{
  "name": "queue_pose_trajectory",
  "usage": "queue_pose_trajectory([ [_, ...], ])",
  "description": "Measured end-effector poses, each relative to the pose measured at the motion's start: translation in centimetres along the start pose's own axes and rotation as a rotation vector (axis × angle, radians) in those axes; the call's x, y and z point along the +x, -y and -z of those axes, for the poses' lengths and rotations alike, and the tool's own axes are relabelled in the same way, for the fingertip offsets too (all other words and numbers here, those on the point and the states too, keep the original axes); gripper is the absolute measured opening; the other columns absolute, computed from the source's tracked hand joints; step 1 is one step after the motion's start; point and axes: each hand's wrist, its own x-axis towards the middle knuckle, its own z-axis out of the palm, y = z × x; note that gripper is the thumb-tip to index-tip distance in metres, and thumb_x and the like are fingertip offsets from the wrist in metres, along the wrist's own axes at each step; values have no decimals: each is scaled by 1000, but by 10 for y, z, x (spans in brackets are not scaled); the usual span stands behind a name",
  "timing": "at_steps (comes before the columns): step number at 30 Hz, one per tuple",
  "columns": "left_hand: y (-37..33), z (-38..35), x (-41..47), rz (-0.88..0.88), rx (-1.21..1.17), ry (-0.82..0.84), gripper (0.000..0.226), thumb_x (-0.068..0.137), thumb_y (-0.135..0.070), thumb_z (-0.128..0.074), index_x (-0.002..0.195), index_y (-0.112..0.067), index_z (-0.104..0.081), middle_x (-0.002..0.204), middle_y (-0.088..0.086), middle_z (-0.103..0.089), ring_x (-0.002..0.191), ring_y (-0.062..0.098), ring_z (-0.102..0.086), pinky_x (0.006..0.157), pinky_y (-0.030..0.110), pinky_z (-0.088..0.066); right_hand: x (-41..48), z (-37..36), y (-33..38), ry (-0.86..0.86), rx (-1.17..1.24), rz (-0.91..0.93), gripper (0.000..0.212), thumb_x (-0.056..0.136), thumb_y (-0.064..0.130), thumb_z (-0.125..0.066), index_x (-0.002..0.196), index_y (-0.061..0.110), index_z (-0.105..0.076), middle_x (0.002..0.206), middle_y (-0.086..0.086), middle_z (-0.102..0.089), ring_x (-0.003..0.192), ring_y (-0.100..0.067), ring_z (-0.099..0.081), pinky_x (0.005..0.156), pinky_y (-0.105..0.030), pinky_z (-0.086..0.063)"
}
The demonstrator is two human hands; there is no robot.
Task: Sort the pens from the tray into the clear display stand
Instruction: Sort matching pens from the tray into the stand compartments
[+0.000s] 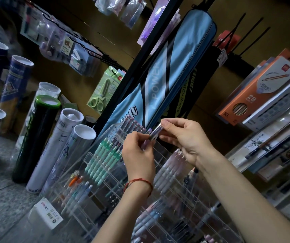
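Note:
A clear acrylic display stand (95, 165) with tiered slots fills the lower middle. Several mint green pens (104, 156), pale pink pens (171, 165) and mixed-colour pens sit in its slots. My left hand (137, 155) and my right hand (184, 137) meet above the stand's upper rows. Together they hold a small bunch of purple pens (154, 133): the left pinches the lower ends, the right pinches the upper ends. A red string bracelet circles my left wrist. No tray is in view.
Tall shuttlecock tubes (35, 142) stand left of the stand. A blue badminton racket bag (161, 79) hangs behind it. Green scissors (104, 92) and packaged stationery hang on pegs. Pencil boxes (256, 95) fill the shelf at right. A white price box (47, 214) sits at the front left.

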Motion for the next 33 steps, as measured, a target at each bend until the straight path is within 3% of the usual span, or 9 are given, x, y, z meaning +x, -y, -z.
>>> queue_pose_trajectory([
  [4, -1, -4, -2, -104, 36, -61, 26, 75, 2, -69, 74, -19, -54, 73, -11, -49, 75, 18, -53, 69, 28, -44, -5, -5, 2, -29, -25, 34, 8, 85, -1, -61, 82, 6, -63, 76, -6, -63, 68, -14, -61, 60, -20, -56],
  [6, 1, -4, -1, -149, 135, 42, 15, 80, -8, -69, 91, -14, -61, 88, -5, -58, 87, 18, -56, 83, 37, -47, -1, 9, 12, -121, -38, 128, 9, 85, -3, -59, 86, 4, -64, 75, -4, -63, 65, -11, -61, 61, -18, -55],
  [7, 2, -3, 2, -156, 224, 110, 22, 84, -14, -65, 106, -14, -61, 101, -2, -60, 98, 18, -55, 93, 38, -43, 4, 20, 19, -211, -65, 220, 11, 85, -2, -59, 89, 6, -65, 76, -3, -63, 64, -9, -61, 64, -18, -54],
  [9, 4, 4, 6, -135, 399, 256, 40, 94, -22, -50, 133, -18, -45, 129, -2, -52, 123, 16, -42, 105, 32, -28, 16, 45, 26, -389, -247, 436, 14, 86, 1, -61, 94, 12, -65, 81, -1, -65, 71, -9, -63, 72, -22, -55],
  [11, 9, 10, 9, -110, 563, 398, 49, 98, -21, -38, 145, -23, -25, 149, -5, -30, 139, 14, -20, 113, 33, -14, 24, 49, 15, -384, -521, 498, 14, 84, 6, -65, 94, 15, -67, 84, 1, -66, 79, -12, -64, 80, -27, -54],
  [13, 15, 13, 7, -96, 686, 522, 55, 98, -18, -34, 148, -26, -11, 156, -9, -9, 144, 13, -2, 117, 34, -3, 26, 39, -10, -254, -590, 356, 12, 82, 6, -67, 92, 13, -69, 80, 2, -66, 78, -12, -63, 80, -24, -53],
  [17, 19, 14, 4, -113, 769, 620, 62, 97, -13, -35, 149, -28, -4, 157, -7, 10, 145, 17, 9, 117, 37, 2, 26, 21, -34, -114, -414, 164, 10, 84, 0, -62, 90, 8, -64, 86, -13, -68, 90, -26, -67, 90, -42, -53],
  [28, 22, 12, 3, -106, 766, 623, 63, 96, -11, -36, 149, -26, -3, 157, -5, 12, 144, 21, 5, 117, 39, -4, 30, 25, -26, -77, -457, 61, 13, 82, 4, -67, 75, 12, -59, 92, -23, -68, 83, -32, -68, 80, -45, -56],
  [33, 24, 16, 7, -132, 738, 636, 62, 96, -10, -36, 149, -26, -7, 157, -5, 9, 144, 20, 1, 116, 38, -9, 33, 17, -32, -28, -596, 94, 10, 80, 8, -69, 79, 12, -60, 87, -18, -71, 87, -29, -69, 88, -45, -54],
])
